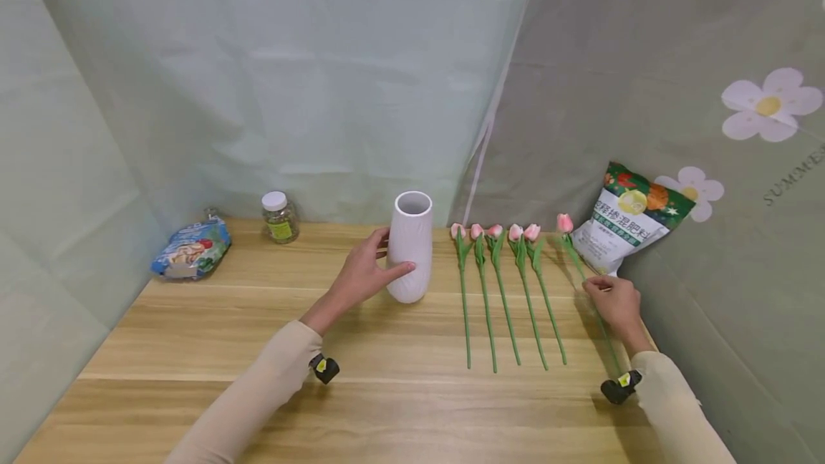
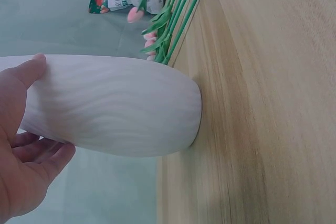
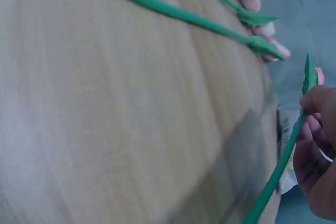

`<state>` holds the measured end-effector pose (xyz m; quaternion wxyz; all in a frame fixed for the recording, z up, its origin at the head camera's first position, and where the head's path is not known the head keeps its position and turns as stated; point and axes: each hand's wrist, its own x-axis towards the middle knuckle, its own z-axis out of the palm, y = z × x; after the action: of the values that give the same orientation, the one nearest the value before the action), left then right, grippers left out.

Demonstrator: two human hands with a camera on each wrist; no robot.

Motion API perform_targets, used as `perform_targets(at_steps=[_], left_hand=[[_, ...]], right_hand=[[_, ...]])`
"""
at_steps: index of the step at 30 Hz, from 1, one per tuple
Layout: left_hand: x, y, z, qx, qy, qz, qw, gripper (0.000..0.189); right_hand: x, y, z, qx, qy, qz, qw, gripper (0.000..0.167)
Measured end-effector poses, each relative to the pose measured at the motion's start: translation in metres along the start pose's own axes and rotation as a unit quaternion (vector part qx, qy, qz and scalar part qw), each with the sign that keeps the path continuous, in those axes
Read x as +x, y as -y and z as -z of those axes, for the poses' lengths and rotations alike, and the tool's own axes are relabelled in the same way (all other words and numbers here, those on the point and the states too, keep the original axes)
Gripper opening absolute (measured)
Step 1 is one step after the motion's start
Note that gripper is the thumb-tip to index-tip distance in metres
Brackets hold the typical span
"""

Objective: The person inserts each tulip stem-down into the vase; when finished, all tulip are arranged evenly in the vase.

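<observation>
A white ribbed vase (image 1: 412,249) stands upright on the wooden table. My left hand (image 1: 364,271) grips its side, thumb across the front and fingers behind, as the left wrist view also shows with the vase (image 2: 121,106). At the right, my right hand (image 1: 615,301) pinches the green stem of a pink artificial tulip (image 1: 565,224), which is raised off the table. In the right wrist view that stem (image 3: 283,158) runs between thumb and fingers. Several more pink tulips (image 1: 495,263) lie side by side between the vase and my right hand.
A fertilizer bag (image 1: 634,217) leans on the wall at the back right. Back left are a jar (image 1: 280,219) with a white lid and a blue plastic packet (image 1: 192,249). Cloth walls (image 1: 309,92) border the wooden table (image 1: 387,392).
</observation>
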<state>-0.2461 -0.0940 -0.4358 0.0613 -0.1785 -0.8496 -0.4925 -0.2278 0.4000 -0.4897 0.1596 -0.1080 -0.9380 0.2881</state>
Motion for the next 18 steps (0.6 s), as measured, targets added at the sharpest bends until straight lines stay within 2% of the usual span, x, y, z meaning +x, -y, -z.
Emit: perform_targets(at_steps=[9, 18], left_hand=[[0.000, 0.001, 0.000, -0.005, -0.002, -0.005, 1.0000, 0.079], [0.000, 0.001, 0.001, -0.005, -0.001, -0.012, 0.9999, 0.079]], right_hand=[[-0.003, 0.023, 0.016, 0.025, -0.032, -0.007, 0.9991, 0.025], [-0.006, 0.049, 0.024, 0.142, -0.025, -0.014, 0.9895, 0.034]])
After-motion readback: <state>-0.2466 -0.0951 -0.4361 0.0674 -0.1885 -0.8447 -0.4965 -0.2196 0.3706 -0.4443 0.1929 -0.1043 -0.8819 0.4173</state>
